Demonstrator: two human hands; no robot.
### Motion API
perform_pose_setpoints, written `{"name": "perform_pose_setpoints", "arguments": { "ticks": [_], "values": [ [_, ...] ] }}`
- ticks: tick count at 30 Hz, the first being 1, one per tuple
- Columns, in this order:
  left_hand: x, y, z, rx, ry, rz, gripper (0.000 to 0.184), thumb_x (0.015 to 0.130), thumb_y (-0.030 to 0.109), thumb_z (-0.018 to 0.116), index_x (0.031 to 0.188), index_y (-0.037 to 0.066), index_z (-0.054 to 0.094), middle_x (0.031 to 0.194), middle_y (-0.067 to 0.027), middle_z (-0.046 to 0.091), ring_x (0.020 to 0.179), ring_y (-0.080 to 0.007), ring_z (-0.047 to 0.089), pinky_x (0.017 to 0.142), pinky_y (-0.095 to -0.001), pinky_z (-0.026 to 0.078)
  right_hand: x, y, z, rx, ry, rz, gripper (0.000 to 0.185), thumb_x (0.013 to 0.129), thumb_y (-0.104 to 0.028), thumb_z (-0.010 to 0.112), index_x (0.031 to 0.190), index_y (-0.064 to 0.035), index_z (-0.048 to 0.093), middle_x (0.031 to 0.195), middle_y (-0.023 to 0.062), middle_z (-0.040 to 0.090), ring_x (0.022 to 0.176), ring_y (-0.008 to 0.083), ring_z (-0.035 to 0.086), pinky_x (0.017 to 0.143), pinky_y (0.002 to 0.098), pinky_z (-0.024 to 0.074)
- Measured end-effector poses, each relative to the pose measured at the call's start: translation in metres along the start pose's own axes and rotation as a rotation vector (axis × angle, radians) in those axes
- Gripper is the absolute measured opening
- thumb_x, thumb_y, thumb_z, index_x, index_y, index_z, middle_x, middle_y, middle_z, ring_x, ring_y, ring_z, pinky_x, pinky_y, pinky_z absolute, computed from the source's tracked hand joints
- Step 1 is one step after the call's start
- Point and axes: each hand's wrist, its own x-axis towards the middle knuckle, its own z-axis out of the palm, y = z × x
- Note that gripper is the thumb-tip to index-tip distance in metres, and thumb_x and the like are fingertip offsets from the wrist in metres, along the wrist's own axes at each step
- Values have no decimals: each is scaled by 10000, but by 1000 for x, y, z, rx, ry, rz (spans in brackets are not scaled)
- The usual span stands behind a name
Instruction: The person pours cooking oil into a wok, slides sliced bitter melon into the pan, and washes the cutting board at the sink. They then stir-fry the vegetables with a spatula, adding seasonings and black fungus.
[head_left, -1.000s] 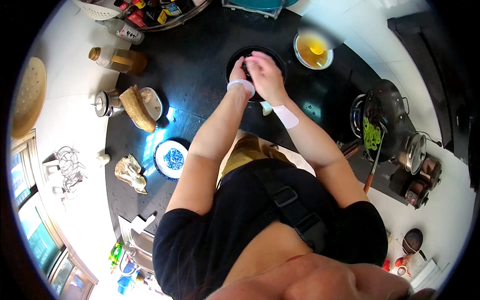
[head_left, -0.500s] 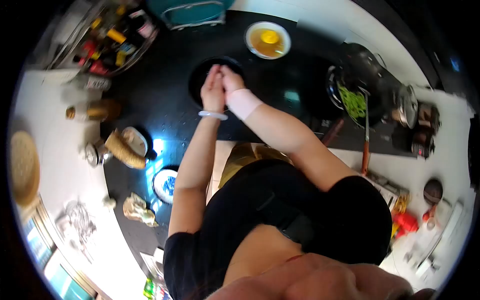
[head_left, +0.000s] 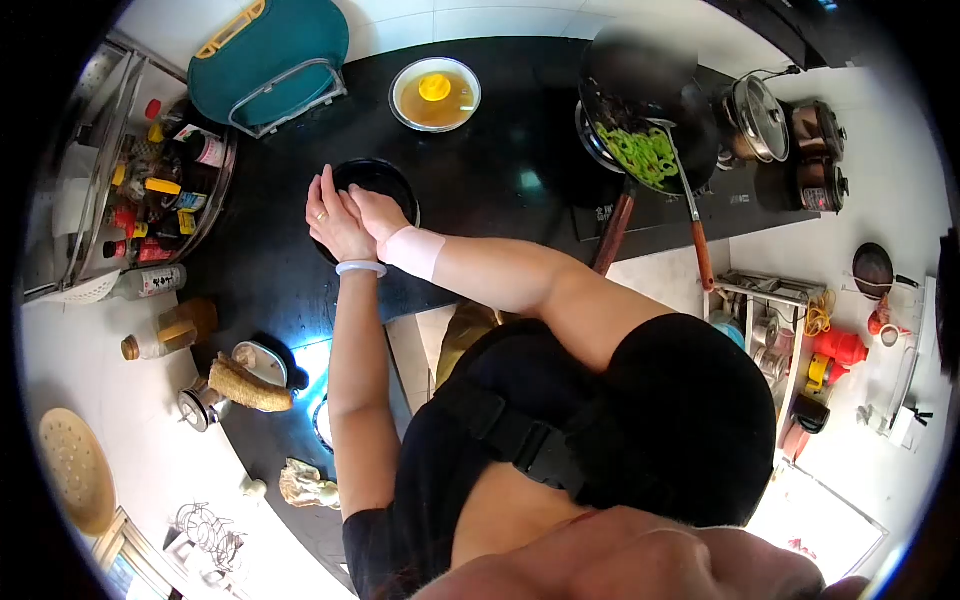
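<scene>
My left hand [head_left: 338, 222], with a ring and a pale bracelet at the wrist, is open, its fingers stretched out. My right hand [head_left: 380, 214] rests against its palm side, with a pale pink band [head_left: 414, 252] around the wrist. The right fingers look straight, though partly hidden where the hands meet. I see nothing held between them. Both hands are over the near left side of a round black basin or bowl [head_left: 392, 178], whose inside is too dark to make out. Behind it stands a white-rimmed bowl [head_left: 465, 120] of raw egg with a bright yolk.
On the right, a wok [head_left: 625, 95] holds sliced green vegetables [head_left: 640, 155] and a spatula [head_left: 697, 235]. Lidded pots [head_left: 760, 118] stand beyond. A teal board [head_left: 268, 65] leans in a rack at back left, near a bottle rack [head_left: 165, 185]. A loofah-like brown piece [head_left: 248, 388] lies left.
The view has shifted, so the counter items appear further left and lower. My hands stay together by the basin; the left fingers now spread slightly more, and the hands sit nearer its left side.
</scene>
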Motion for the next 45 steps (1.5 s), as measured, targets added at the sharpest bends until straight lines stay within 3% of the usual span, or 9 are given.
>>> {"name": "perform_pose_setpoints", "arguments": {
  "ticks": [7, 10, 13, 16, 20, 31, 36, 41, 45],
  "values": [
    [4, -10, 2, -367, -149, -62, 298, 890, 160, 396, 1157, 114, 518, 1026, -131, 579, 935, -279, 537, 847, -345, 410, 36, 16, -4, -125, -64, -12, 320, 866, -272, 405, 881, -23, 605, 911, 152, 616, 850, 252, 587, 719, 378, 435],
    [5, -17, 11, -593, -169, -190, 263, 883, 122, 388, 1079, 83, 558, 1004, -121, 596, 880, -264, 565, 797, -305, 435, 46, 22, -8, -140, -120, -5, 261, 859, -288, 454, 914, -78, 598, 947, 83, 602, 888, 193, 560, 747, 346, 441],
    [1, -20, 16, -922, -211, -320, 269, 903, 140, 371, 1079, 10, 528, 959, -95, 579, 879, -168, 534, 811, -281, 418, 58, 34, -7, -251, -45, -91, 322, 856, -265, 382, 868, -34, 606, 936, 167, 613, 883, 290, 584, 731, 412, 438],
    [-2, -24, 17, -958, -197, -379, 266, 899, 129, 370, 1073, 8, 530, 978, -82, 573, 883, -165, 532, 816, -280, 417, 102, 63, -15, -1370, -82, -663, 318, 860, -248, 371, 875, -35, 606, 955, 179, 607, 895, 309, 582, 734, 420, 443],
    [-4, -28, 18, -924, -141, -402, 265, 904, 146, 374, 1072, 16, 532, 994, -86, 568, 894, -168, 531, 821, -281, 415, 71, 41, -5, -623, -72, -158, 318, 866, -236, 369, 850, -23, 604, 921, 183, 607, 875, 321, 587, 721, 414, 453],
    [-3, -32, 21, -935, -60, -557, 306, 917, 251, 418, 1072, 11, 527, 956, -86, 582, 866, -171, 545, 787, -283, 438, 73, 50, -8, -449, -182, -255, 280, 844, -241, 404, 788, -43, 594, 749, 149, 609, 705, 311, 601, 594, 422, 464],
    [7, -32, 0, -917, -99, -458, 264, 894, 172, 483, 1085, -6, 525, 969, -95, 598, 855, -145, 560, 770, -257, 453, 1, -76, -22, 7, -293, 337, 265, 794, -220, 514, 584, -136, 377, 490, -13, 326, 373, 93, 283, 331, 214, 206],
    [11, -51, -10, -655, -363, -354, 202, 836, 111, 552, 1003, 3, 587, 872, -70, 628, 796, -125, 585, 699, -236, 465, -6, -204, -121, -158, -180, -275, 177, 829, -203, 527, 697, -95, 480, 567, 16, 460, 472, 124, 421, 410, 252, 333],
    [12, -54, -11, -361, -489, -178, 261, 796, 154, 580, 1024, 26, 591, 890, -122, 628, 825, -206, 607, 740, -306, 471, -28, -285, -191, -543, 385, -712, 263, 815, -247, 561, 696, -13, 564, 586, 31, 505, 538, 144, 460, 501, 297, 399]
  ]
}}
